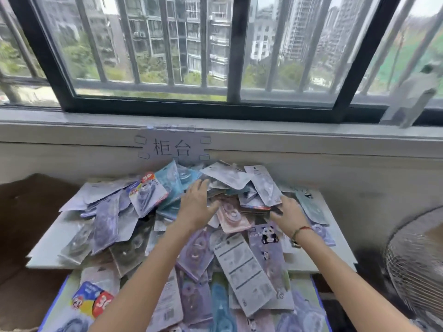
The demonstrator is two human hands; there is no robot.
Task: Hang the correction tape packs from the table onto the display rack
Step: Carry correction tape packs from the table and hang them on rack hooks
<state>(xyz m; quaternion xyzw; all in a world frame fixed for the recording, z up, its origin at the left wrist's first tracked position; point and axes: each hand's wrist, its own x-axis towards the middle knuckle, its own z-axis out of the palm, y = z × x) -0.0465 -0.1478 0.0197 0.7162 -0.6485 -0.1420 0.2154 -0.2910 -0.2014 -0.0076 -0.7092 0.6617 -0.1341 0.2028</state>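
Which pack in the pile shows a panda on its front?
The lilac pack just below the right hand, near the wrist: a black-and-white panda is printed on its top half. Neighbouring packs show tape dispensers or printed backs.

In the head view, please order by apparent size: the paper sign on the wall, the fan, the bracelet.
1. fan, though cut by the frame edge and nearer the camera
2. paper sign
3. bracelet

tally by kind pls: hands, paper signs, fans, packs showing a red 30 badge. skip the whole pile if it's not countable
hands: 2 (left hand, right hand)
paper sign: 1
fan: 1
packs with a red 30 badge: 2 ()
total: 6
The rest of the pile overlaps too much to count.
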